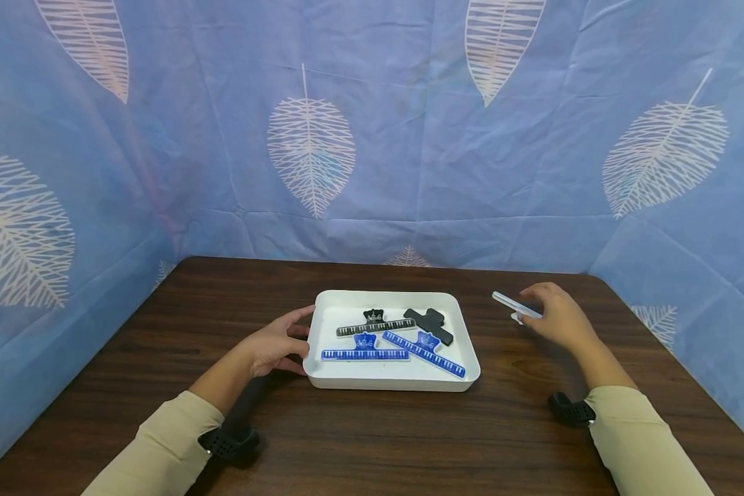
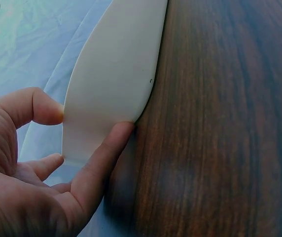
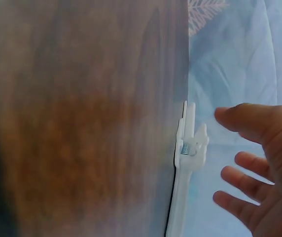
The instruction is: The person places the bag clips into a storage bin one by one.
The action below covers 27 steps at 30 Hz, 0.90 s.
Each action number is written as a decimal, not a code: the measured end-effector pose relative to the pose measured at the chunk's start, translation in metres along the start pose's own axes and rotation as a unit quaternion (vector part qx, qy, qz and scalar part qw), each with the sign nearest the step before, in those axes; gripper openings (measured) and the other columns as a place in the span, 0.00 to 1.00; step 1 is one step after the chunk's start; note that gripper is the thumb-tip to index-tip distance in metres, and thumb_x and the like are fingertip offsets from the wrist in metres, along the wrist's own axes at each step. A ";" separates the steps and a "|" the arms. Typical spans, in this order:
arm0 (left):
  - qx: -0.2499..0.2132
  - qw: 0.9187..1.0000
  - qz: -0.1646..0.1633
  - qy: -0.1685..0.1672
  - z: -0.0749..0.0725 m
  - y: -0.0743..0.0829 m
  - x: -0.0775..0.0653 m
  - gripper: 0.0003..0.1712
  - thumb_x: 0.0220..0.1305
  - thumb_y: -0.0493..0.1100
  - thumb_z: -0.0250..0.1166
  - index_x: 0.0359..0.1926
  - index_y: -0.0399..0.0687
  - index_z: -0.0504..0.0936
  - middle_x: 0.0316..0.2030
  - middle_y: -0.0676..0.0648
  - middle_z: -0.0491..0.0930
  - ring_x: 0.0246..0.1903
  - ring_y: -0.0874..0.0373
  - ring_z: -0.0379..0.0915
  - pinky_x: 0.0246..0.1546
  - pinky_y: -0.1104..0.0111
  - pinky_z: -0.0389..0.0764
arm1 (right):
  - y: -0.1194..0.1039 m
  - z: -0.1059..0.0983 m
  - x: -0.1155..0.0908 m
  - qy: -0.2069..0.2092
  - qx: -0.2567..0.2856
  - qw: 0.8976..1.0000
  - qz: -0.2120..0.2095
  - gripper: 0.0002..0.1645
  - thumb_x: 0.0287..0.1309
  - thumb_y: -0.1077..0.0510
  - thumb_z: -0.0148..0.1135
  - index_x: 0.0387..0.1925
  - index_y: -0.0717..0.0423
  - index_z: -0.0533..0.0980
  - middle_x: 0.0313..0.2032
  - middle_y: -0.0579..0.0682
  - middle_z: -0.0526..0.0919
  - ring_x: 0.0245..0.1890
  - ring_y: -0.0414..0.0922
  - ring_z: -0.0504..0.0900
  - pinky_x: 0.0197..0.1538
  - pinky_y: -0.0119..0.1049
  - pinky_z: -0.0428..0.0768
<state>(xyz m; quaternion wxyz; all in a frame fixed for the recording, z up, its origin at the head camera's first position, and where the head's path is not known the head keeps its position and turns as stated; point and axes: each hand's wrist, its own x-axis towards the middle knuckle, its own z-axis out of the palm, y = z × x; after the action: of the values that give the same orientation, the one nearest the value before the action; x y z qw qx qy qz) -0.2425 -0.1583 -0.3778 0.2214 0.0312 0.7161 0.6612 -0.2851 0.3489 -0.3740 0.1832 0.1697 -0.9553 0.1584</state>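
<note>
A white tray (image 1: 390, 375) holds several sheet-music clips. My left hand (image 1: 275, 348) lies at its left side, fingertips touching the outer wall and rim; the left wrist view has the tray's wall (image 2: 111, 64) close up. Inside are a black keyboard-print clip (image 1: 375, 325), a plain black clip (image 1: 432, 324) and two blue keyboard-print clips (image 1: 364, 353). Right of the tray, a white clip (image 1: 516, 304) stands on the table beside my right hand (image 1: 558, 317). In the right wrist view its spring shows on the white clip (image 3: 193, 153), and a gap separates my spread fingers from it.
The dark wooden table (image 1: 384, 441) reaches back to a blue curtain (image 1: 384, 151) with white leaf prints, which also hangs along both sides. Black straps (image 1: 229, 442) sit at both wrists, below cream sleeves.
</note>
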 end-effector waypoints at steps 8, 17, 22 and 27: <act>0.000 1.000 0.002 -0.003 -0.002 -0.001 0.001 0.57 0.45 0.25 0.61 0.77 0.52 0.49 0.65 0.30 0.58 0.42 0.44 0.77 0.36 0.50 0.83 | 0.009 0.006 0.003 -0.077 0.005 0.997 0.025 0.31 0.51 0.58 0.71 0.55 0.68 0.74 0.55 0.75 0.69 0.52 0.71 0.71 0.50 0.67 0.69; -0.003 1.000 0.005 -0.006 -0.002 -0.002 0.001 0.58 0.45 0.25 0.61 0.77 0.52 0.49 0.65 0.30 0.58 0.42 0.44 0.78 0.37 0.49 0.83 | 0.009 0.012 0.006 -0.123 0.004 0.992 0.010 0.27 0.55 0.61 0.67 0.56 0.68 0.75 0.55 0.76 0.70 0.53 0.71 0.71 0.51 0.66 0.70; -0.004 1.000 0.005 -0.006 -0.002 -0.002 0.002 0.57 0.45 0.25 0.62 0.76 0.51 0.49 0.64 0.30 0.59 0.42 0.44 0.78 0.37 0.49 0.83 | 0.006 0.012 0.009 -0.145 -0.005 0.989 0.012 0.20 0.55 0.65 0.65 0.51 0.66 0.78 0.47 0.71 0.77 0.46 0.67 0.76 0.47 0.64 0.74; -0.005 1.000 0.005 -0.006 -0.002 -0.002 0.002 0.57 0.44 0.24 0.62 0.76 0.52 0.50 0.64 0.30 0.59 0.42 0.44 0.78 0.37 0.49 0.83 | 0.005 0.010 0.011 -0.152 -0.007 0.988 0.015 0.16 0.54 0.66 0.66 0.46 0.66 0.80 0.41 0.66 0.81 0.36 0.58 0.79 0.40 0.58 0.76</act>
<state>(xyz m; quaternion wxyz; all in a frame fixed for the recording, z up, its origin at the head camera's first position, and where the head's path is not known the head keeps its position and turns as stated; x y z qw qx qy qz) -0.2448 -0.1601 -0.3807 0.2224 0.0379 0.7111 0.6659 -0.2994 0.3467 -0.3800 0.0347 0.1761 -0.9755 0.1273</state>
